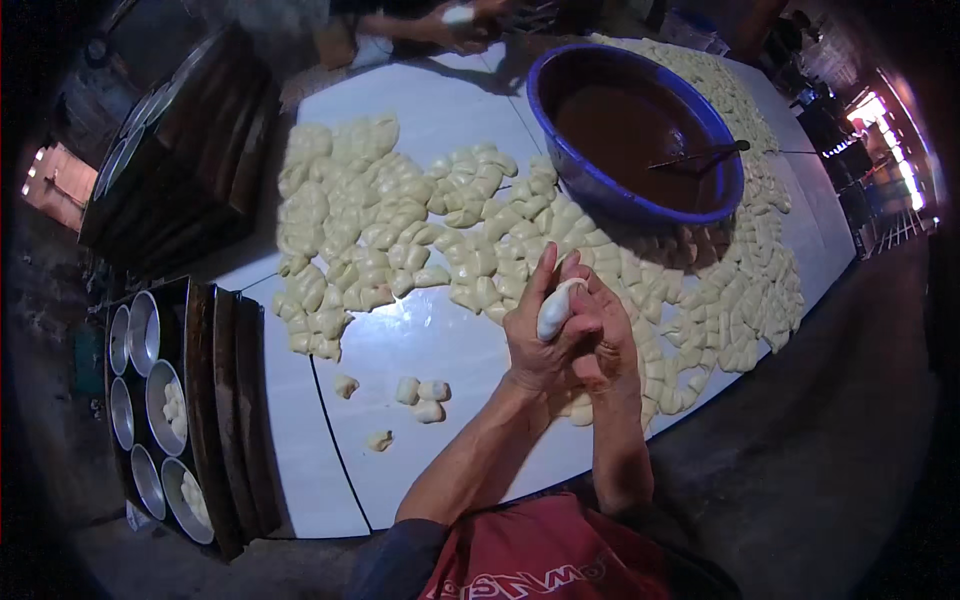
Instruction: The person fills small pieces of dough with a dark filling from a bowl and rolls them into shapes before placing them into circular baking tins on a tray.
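Over the near middle of the table, my left hand [532,346] and my right hand [608,322] are pressed together around a pale, smooth dough piece [554,313]. Part of it bulges out between the fingers and thumbs; the rest is hidden in my grip. Beneath and beyond my hands, many soft dough pieces [480,265] lie crowded side by side on the white tabletop [300,450]. To the left of my forearms sits a small cluster of dough lumps [429,411], with a single lump [379,440] nearby.
A blue basin [560,160] of brown liquid stands at the back right, a dark-handled utensil [700,156] in it. Round metal tins [160,400], two with dough inside, sit in a rack on the left. Stacked dark trays [190,170] rise behind. Another person's hand [455,30] holds dough across the table.
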Demonstrator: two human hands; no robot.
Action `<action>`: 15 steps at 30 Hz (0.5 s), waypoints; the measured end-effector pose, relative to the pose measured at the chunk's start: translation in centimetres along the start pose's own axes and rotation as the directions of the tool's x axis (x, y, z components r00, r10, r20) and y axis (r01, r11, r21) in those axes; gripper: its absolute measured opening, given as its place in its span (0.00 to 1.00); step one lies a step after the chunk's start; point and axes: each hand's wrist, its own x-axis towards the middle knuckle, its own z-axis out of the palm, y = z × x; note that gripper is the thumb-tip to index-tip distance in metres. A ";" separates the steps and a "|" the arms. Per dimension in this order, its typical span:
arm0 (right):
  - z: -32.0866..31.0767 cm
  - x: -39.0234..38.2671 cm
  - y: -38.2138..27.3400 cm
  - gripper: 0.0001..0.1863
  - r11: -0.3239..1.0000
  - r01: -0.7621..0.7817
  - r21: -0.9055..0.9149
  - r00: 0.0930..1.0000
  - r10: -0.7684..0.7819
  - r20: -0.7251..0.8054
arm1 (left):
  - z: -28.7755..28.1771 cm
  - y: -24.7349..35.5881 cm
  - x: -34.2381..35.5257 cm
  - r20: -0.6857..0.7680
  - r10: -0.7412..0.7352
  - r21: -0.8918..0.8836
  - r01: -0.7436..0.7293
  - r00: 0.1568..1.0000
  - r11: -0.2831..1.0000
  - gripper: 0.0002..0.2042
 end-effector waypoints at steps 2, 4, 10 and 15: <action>-0.9 0.9 -1.9 0.10 0.997 -0.039 -0.060 0.999 0.041 0.023 | 1.6 -1.1 0.0 0.012 -0.076 -0.139 0.077 0.997 0.987 0.40; -1.2 3.2 -3.9 0.08 0.977 0.075 -0.202 0.996 -0.083 -0.030 | 2.6 -1.8 0.1 0.047 -0.434 -0.307 0.426 0.900 0.851 0.42; -7.7 13.7 -16.3 0.12 0.370 0.128 -0.920 0.962 -0.273 0.024 | -1.6 -0.4 0.4 0.158 -0.617 0.058 0.616 0.771 0.785 0.22; -11.0 18.3 -16.8 0.09 -0.441 -0.052 -0.896 0.974 0.175 -0.143 | -3.2 0.6 1.1 0.051 -0.662 0.164 0.647 0.748 0.744 0.19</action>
